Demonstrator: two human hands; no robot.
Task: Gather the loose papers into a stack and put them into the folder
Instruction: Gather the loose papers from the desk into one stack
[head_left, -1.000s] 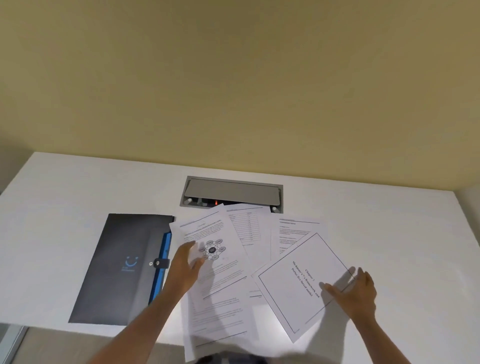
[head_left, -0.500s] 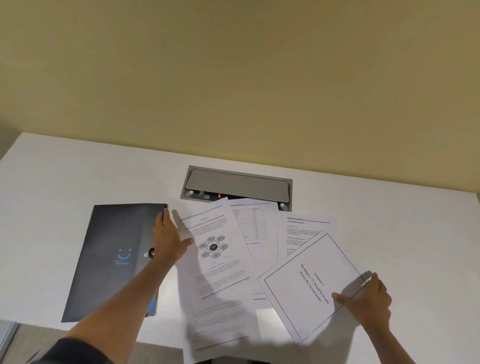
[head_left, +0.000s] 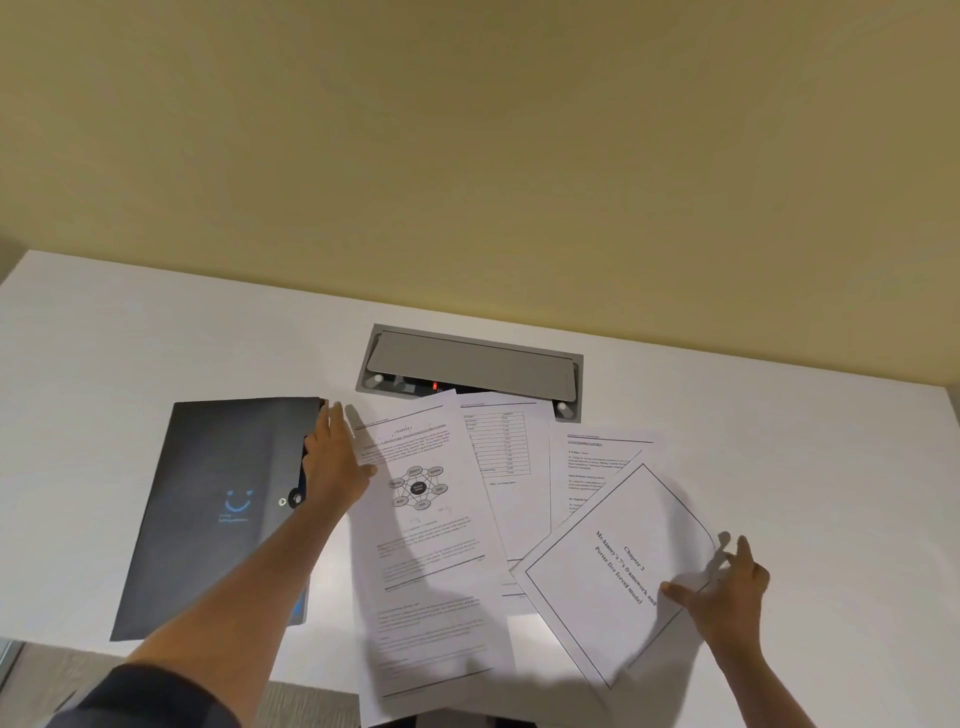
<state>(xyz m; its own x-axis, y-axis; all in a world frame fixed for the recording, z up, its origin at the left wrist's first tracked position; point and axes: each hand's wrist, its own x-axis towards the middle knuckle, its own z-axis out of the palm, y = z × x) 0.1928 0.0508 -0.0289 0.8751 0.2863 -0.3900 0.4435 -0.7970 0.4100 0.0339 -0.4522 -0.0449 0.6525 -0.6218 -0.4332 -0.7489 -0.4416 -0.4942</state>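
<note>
Several loose printed sheets lie fanned across the white desk (head_left: 156, 364). A diagram page (head_left: 415, 488) is on the left, a table page (head_left: 504, 452) and a text page (head_left: 597, 457) behind, and a framed title page (head_left: 613, 566) on the right. A dark grey folder (head_left: 223, 499) with a blue smiley and a snap button lies to their left. My left hand (head_left: 335, 462) rests flat, fingers apart, across the folder's right edge and the diagram page's left edge. My right hand (head_left: 727, 587) pinches the title page's right edge, thumb on top, and that corner curls up.
A grey cable hatch (head_left: 472, 369) is set into the desk just behind the papers, with a small red light at its opening. The yellow wall (head_left: 467, 156) rises behind the desk. The lowest sheet (head_left: 431, 639) overhangs the desk's front edge.
My left hand has slid from the diagram page leftward and away from me onto the folder's right edge. My right hand has shifted right along the title page and lifted its corner.
</note>
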